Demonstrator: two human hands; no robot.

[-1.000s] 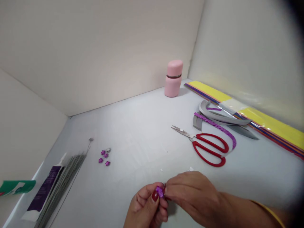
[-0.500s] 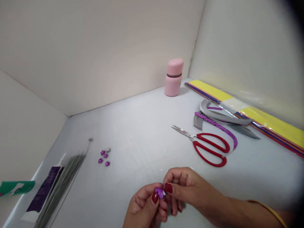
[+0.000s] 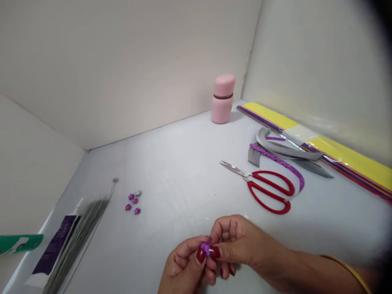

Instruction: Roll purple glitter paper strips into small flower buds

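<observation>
A small shiny purple folded paper piece (image 3: 206, 247) is pinched between both hands near the bottom centre. My left hand (image 3: 186, 265) grips it from the left with thumb and fingers. My right hand (image 3: 237, 241) closes on its right side, the thumb pressed against it. The two thumbs nearly meet over the piece and cover part of it. Several purple paper stars (image 3: 135, 201) lie to the left on the table, beside a silver one (image 3: 138, 193).
Red-handled scissors (image 3: 269, 188) lie right of centre, near a purple strip (image 3: 281, 162) and grey strips (image 3: 272, 149). Behind stand a pink bottle (image 3: 222, 100) and flat yellow packs (image 3: 343, 153). Grey wires (image 3: 79, 241) and a purple-and-white tube (image 3: 55, 245) lie at left; a green object (image 3: 24, 243) is beyond.
My right thumb has moved left and down onto the purple piece, covering its right edge, where a white bit showed before. The whole view has shifted slightly.
</observation>
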